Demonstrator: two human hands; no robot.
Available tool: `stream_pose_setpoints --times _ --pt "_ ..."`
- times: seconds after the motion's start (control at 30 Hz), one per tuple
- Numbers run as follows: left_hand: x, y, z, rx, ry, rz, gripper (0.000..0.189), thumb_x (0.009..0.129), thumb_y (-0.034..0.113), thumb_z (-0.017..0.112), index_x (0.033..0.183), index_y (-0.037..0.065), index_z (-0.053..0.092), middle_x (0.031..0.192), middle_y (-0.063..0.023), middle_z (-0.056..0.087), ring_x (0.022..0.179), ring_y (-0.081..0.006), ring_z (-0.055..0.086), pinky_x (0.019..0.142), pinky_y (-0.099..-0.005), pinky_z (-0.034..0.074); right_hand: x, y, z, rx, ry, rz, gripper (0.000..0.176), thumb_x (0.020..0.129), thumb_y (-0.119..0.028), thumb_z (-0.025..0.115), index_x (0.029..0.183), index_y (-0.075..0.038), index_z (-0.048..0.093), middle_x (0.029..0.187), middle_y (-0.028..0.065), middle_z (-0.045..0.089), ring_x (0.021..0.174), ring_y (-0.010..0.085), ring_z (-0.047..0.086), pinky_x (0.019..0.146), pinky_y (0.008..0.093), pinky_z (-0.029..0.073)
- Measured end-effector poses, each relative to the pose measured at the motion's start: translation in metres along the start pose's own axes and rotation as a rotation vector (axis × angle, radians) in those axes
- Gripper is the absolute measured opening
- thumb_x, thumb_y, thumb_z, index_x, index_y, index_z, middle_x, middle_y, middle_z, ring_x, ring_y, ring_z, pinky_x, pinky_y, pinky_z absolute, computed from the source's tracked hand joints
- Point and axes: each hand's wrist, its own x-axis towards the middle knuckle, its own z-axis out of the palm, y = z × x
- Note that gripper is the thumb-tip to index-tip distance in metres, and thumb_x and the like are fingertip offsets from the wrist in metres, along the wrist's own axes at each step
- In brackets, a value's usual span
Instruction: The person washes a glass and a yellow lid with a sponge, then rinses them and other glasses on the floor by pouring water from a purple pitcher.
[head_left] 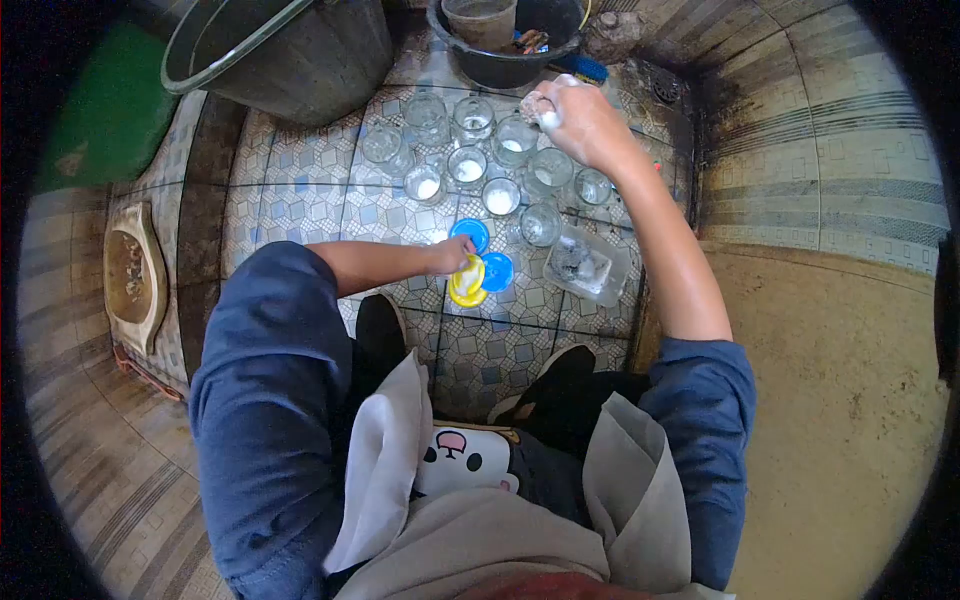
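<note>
My left hand (pixel 453 255) is closed on the edge of a yellow lid (pixel 467 281), low over the tiled floor. Two blue lids (pixel 494 272) lie beside it, one above and one to the right. Higher up and to the right, my right hand (pixel 562 107) is wrapped round a foamy, light-coloured scrubber (pixel 533 106), with white suds on the fingers. Below and left of that hand stand several glass jars (pixel 468 167), some with whitish foam inside. A clear rectangular tub (pixel 587 265) with a dark scouring pad and suds sits right of the lids.
A large dark bucket (pixel 300 70) stands at the upper left. At the top is a black basin (pixel 500 66) holding a smaller pail. A blue brush (pixel 590 69) lies near my right hand. Tiled walls rise on both sides; a drain (pixel 665 86) is at the upper right.
</note>
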Motion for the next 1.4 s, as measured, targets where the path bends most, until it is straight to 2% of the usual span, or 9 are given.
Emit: stream_pose_setpoints --times 0.23,0.37,0.47,0.6,0.67,0.87,1.1,1.33,1.4 --pt "0.000 0.022 -0.012 0.567 0.372 0.021 0.029 0.070 0.015 0.054 0.097 0.008 0.045 0.100 -0.0171 0.050 0.094 -0.0303 0.051 0.079 -0.0386 0.042 -0.003 -0.003 0.006 -0.042 -0.034 0.021 0.029 0.080 -0.024 0.039 0.091 -0.003 0.055 0.088 0.0214 0.053 0.083 0.0365 0.051 0.077 0.0418 0.040" --pt "0.015 0.015 -0.017 0.836 0.253 0.311 0.027 0.073 0.014 0.048 0.100 0.010 0.045 0.095 -0.0144 0.054 0.087 -0.0289 0.055 0.069 -0.0383 0.046 -0.004 -0.005 0.011 -0.040 -0.070 -0.005 0.026 0.079 -0.021 0.042 0.088 -0.001 0.055 0.086 0.0221 0.053 0.081 0.0371 0.051 0.075 0.0430 0.040" --pt "0.021 0.032 -0.023 0.897 0.066 0.185 0.026 0.072 0.015 0.050 0.098 0.011 0.048 0.093 -0.0128 0.055 0.082 -0.0283 0.056 0.065 -0.0383 0.047 -0.006 -0.012 0.008 -0.033 -0.083 -0.022 0.024 0.079 -0.021 0.043 0.086 -0.001 0.054 0.085 0.0223 0.053 0.080 0.0375 0.052 0.073 0.0436 0.040" --pt "0.014 0.033 -0.033 0.870 0.204 0.298 0.025 0.067 0.013 0.056 0.091 0.012 0.053 0.090 -0.0084 0.056 0.078 -0.0271 0.057 0.064 -0.0377 0.047 -0.009 -0.010 0.006 -0.013 -0.076 -0.046 0.025 0.079 -0.023 0.043 0.087 -0.001 0.055 0.085 0.0227 0.053 0.080 0.0375 0.052 0.073 0.0440 0.040" --pt "0.012 0.027 -0.032 0.810 0.350 0.542 0.021 0.069 0.017 0.054 0.090 0.013 0.055 0.086 -0.0072 0.057 0.074 -0.0274 0.058 0.062 -0.0378 0.047 -0.009 -0.011 0.006 -0.013 -0.078 -0.039 0.026 0.079 -0.023 0.043 0.087 -0.001 0.054 0.085 0.0229 0.052 0.080 0.0376 0.052 0.073 0.0440 0.040" --pt "0.015 0.033 -0.020 1.084 0.165 0.604 0.016 0.072 0.015 0.049 0.087 0.012 0.055 0.081 -0.0074 0.057 0.073 -0.0262 0.059 0.062 -0.0370 0.048 -0.007 -0.013 0.010 -0.015 -0.093 -0.044 0.026 0.079 -0.023 0.044 0.090 -0.001 0.054 0.085 0.0227 0.052 0.080 0.0371 0.052 0.074 0.0431 0.041" --pt "0.005 0.039 -0.039 1.164 0.231 0.575 0.013 0.070 0.017 0.051 0.080 0.011 0.055 0.077 -0.0077 0.058 0.071 -0.0258 0.059 0.060 -0.0371 0.047 -0.009 -0.013 0.008 0.010 -0.087 -0.025 0.025 0.078 -0.021 0.044 0.090 -0.002 0.055 0.085 0.0222 0.052 0.081 0.0369 0.051 0.075 0.0426 0.041" --pt "-0.047 0.089 -0.059 0.753 0.194 0.544 0.022 0.059 0.025 0.064 0.073 0.008 0.060 0.074 -0.0077 0.060 0.066 -0.0229 0.058 0.059 -0.0328 0.046 -0.007 0.001 -0.010 0.013 -0.016 0.010 0.026 0.075 -0.023 0.045 0.080 0.000 0.056 0.079 0.0234 0.055 0.078 0.0370 0.053 0.071 0.0426 0.041" --pt "-0.071 0.125 -0.062 0.641 0.261 0.585 0.020 0.059 0.023 0.065 0.072 0.008 0.061 0.074 -0.0078 0.060 0.065 -0.0208 0.059 0.058 -0.0305 0.047 -0.008 0.011 -0.021 -0.024 -0.114 0.177 0.027 0.070 -0.024 0.049 0.079 0.000 0.057 0.076 0.0234 0.056 0.075 0.0372 0.054 0.068 0.0417 0.042"
